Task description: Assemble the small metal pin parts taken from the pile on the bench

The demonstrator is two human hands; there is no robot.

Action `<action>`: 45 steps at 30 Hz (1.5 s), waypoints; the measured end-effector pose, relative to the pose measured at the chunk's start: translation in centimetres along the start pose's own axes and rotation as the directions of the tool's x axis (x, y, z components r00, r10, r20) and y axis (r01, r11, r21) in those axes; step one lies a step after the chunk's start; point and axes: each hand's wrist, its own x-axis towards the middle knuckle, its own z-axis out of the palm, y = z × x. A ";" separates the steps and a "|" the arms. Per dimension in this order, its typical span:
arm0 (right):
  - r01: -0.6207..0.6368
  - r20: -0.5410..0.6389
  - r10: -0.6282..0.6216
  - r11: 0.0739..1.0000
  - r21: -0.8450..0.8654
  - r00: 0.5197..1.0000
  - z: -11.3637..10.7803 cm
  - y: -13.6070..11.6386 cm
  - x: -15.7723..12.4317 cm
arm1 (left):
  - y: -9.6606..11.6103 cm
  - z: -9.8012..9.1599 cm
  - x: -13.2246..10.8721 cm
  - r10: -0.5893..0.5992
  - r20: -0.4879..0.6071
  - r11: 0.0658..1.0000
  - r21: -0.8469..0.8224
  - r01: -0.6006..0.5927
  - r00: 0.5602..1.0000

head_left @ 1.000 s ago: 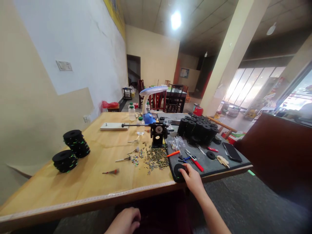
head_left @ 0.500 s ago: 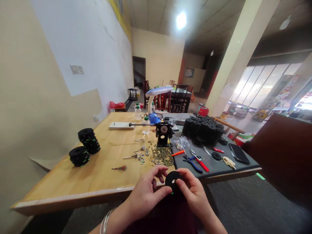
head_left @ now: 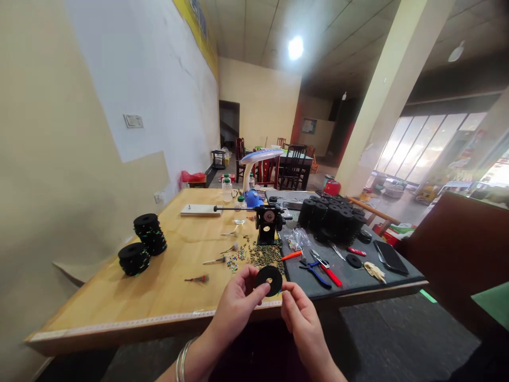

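Pinching the black disc [head_left: 275,281] in our left hand [head_left: 235,297], at the near edge of the table [head_left: 167,286], we hold it steady; our right hand's [head_left: 305,319] fingertips meet beside its right rim, contents unclear.

L hand [head_left: 237,299] in thumb pinch, R hand [head_left: 304,315] (just beside) w/ fingers curled.

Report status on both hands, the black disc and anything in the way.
Left hand pinching black disc. Right hand beside its edge, grip unclear. Small loose parts scattered on table just beyond.
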 end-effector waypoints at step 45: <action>0.507 0.377 -0.340 0.532 -0.678 0.861 -1.2 -3.6 -0.4 | -2.2 -2.9 1.2 -0.127 0.434 0.989 0.119 0.083 0.892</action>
